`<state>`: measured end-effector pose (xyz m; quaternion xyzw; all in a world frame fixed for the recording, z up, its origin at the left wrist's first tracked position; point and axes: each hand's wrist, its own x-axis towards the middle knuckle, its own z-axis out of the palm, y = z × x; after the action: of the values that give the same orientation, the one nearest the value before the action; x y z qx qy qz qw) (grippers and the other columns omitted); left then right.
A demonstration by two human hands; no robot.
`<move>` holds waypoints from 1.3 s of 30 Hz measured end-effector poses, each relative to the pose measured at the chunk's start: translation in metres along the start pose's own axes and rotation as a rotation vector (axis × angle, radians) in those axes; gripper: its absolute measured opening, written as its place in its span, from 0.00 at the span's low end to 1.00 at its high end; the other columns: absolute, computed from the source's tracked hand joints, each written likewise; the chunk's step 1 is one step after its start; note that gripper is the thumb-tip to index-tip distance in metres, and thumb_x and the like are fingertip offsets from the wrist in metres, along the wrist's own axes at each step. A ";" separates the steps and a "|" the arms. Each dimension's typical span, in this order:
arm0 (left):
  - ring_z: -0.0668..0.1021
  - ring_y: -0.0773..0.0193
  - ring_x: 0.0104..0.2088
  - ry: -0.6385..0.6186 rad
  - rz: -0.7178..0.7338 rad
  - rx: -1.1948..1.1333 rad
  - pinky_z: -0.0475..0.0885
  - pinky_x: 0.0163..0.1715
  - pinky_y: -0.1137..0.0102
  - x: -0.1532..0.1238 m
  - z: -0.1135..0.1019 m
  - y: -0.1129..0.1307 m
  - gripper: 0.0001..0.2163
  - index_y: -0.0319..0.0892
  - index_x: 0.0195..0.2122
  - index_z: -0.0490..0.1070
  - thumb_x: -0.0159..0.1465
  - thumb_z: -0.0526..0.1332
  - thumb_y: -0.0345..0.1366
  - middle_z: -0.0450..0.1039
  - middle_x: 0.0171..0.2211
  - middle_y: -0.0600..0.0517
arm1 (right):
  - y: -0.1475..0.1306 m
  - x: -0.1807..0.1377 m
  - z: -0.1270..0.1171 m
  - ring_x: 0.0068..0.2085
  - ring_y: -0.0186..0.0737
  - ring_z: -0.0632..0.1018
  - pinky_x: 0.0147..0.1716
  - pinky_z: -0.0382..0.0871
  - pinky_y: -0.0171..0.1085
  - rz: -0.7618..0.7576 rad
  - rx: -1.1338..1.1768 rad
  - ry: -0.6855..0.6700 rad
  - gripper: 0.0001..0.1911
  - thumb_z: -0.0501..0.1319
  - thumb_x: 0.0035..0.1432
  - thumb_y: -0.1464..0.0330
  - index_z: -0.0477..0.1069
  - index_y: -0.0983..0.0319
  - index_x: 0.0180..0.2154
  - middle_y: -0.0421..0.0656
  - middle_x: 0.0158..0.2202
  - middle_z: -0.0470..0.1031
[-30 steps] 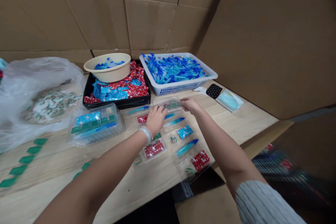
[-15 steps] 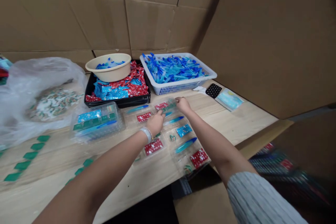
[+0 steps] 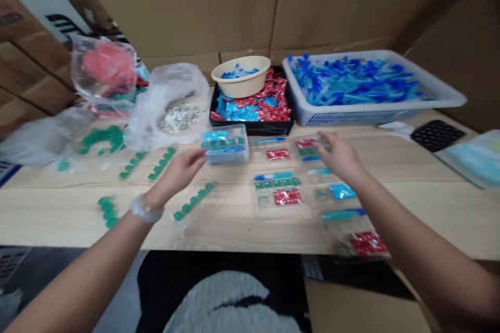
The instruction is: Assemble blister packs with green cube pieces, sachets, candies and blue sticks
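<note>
My left hand [image 3: 183, 170], fingers stretched out and slightly blurred, is beside a stack of clear plastic trays [image 3: 224, 153]. It appears to hold nothing. The top tray carries a blue packet, a row of green squares and a blue pen. My right hand [image 3: 338, 155] is at the right edge of a clear tray with a red packet [image 3: 305, 143] and green squares; its fingers look apart, with nothing visible in them. Nearer me lies another filled tray with a pen [image 3: 274, 176], green squares [image 3: 277, 183] and a red packet [image 3: 288, 197]. More trays with pens and packets [image 3: 344, 191] lie partly under my right forearm.
Rows of green squares [image 3: 194, 201] lie on the wooden table at left. Behind are a plastic bag of small pieces [image 3: 154, 93], a black tray of packets [image 3: 255, 128] bearing a cream bowl [image 3: 244, 86], and a white basket of pens [image 3: 375, 113]. Cardboard stands behind.
The view has swung left. My left hand has left the tray with the red packet and moved left to the stack. My right hand stays by that tray, where green squares now show.
</note>
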<state>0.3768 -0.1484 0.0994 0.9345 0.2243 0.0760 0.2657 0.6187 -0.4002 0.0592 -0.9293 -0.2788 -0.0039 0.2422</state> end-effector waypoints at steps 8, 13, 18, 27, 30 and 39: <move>0.57 0.48 0.56 -0.099 -0.182 0.348 0.55 0.52 0.56 -0.122 0.044 -0.070 0.39 0.37 0.57 0.51 0.46 0.62 0.49 0.53 0.56 0.37 | -0.163 -0.138 0.103 0.49 0.45 0.68 0.49 0.60 0.45 -0.170 0.615 -0.485 0.21 0.55 0.50 0.70 0.65 0.61 0.49 0.49 0.48 0.67; 0.60 0.51 0.54 -0.013 -0.135 0.312 0.54 0.52 0.57 -0.134 0.051 -0.062 0.38 0.40 0.58 0.49 0.48 0.61 0.47 0.56 0.54 0.41 | -0.174 -0.136 0.133 0.39 0.40 0.72 0.36 0.69 0.39 0.227 0.802 -0.423 0.21 0.54 0.49 0.70 0.64 0.62 0.48 0.48 0.42 0.69; 0.48 0.49 0.60 -0.140 0.019 0.195 0.48 0.55 0.53 -0.149 0.042 -0.072 0.40 0.41 0.60 0.43 0.50 0.60 0.47 0.42 0.60 0.40 | -0.204 -0.141 0.119 0.17 0.30 0.65 0.13 0.58 0.30 0.480 1.116 -0.657 0.35 0.55 0.45 0.72 0.48 0.59 0.57 0.37 0.24 0.67; 0.61 0.61 0.56 -0.299 -0.095 -0.454 0.55 0.56 0.62 -0.171 -0.039 -0.088 0.22 0.45 0.54 0.60 0.56 0.49 0.27 0.57 0.56 0.50 | -0.214 -0.124 0.101 0.27 0.28 0.67 0.29 0.65 0.33 -0.180 0.894 -0.682 0.26 0.64 0.41 0.64 0.66 0.57 0.46 0.43 0.46 0.66; 0.70 0.57 0.48 -0.532 -0.298 -0.875 0.64 0.48 0.60 -0.172 -0.065 -0.101 0.20 0.43 0.52 0.62 0.56 0.52 0.30 0.67 0.49 0.47 | -0.223 -0.116 0.112 0.24 0.28 0.65 0.27 0.62 0.32 -0.167 0.841 -0.746 0.14 0.62 0.44 0.63 0.71 0.63 0.35 0.39 0.30 0.70; 0.70 0.48 0.47 -0.660 -0.476 -1.344 0.66 0.43 0.55 -0.151 -0.060 -0.117 0.21 0.38 0.51 0.62 0.54 0.57 0.29 0.61 0.53 0.40 | -0.219 -0.126 0.125 0.25 0.30 0.71 0.24 0.62 0.31 0.173 1.314 -1.075 0.16 0.66 0.39 0.61 0.68 0.65 0.28 0.39 0.25 0.70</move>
<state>0.1824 -0.1011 0.0843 0.4743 0.2338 -0.1452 0.8362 0.3827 -0.2493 0.0286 -0.4936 -0.2297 0.6188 0.5663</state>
